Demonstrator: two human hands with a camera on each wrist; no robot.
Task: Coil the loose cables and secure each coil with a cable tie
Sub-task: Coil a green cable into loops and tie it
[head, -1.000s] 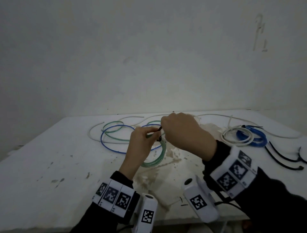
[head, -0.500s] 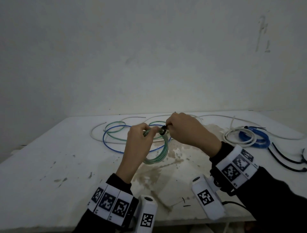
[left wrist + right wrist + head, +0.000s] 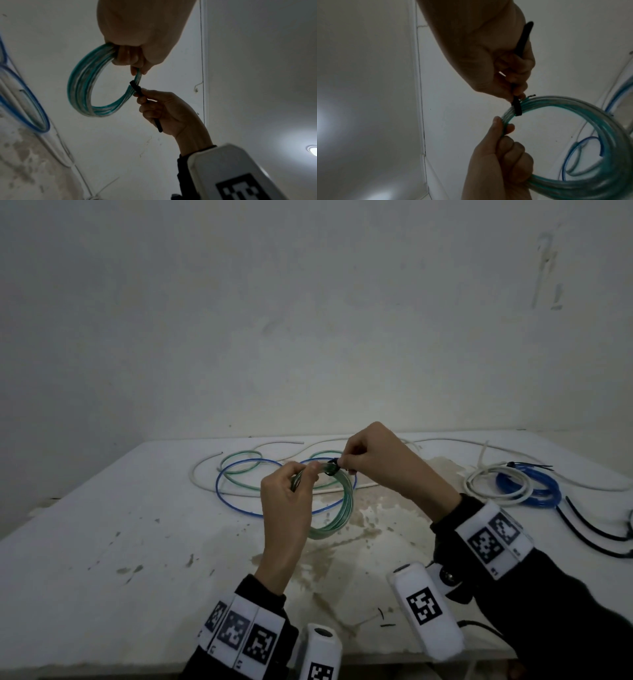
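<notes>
A coil of clear green cable hangs above the white table. My left hand grips the coil's top left, fingers curled round the strands. A black cable tie is wrapped round the coil just right of that grip. My right hand pinches the tie at the coil, and the tie's tail runs through its palm.
Loose blue, green and white cables lie on the table behind the hands. At the right sit a white coil and a blue coil, with black cable ties near the table's right edge. A wall stands behind.
Both hands have lifted the green coil a little and shifted right. The tie now sits closed round the strands, with my right hand drawn slightly away from the left.
</notes>
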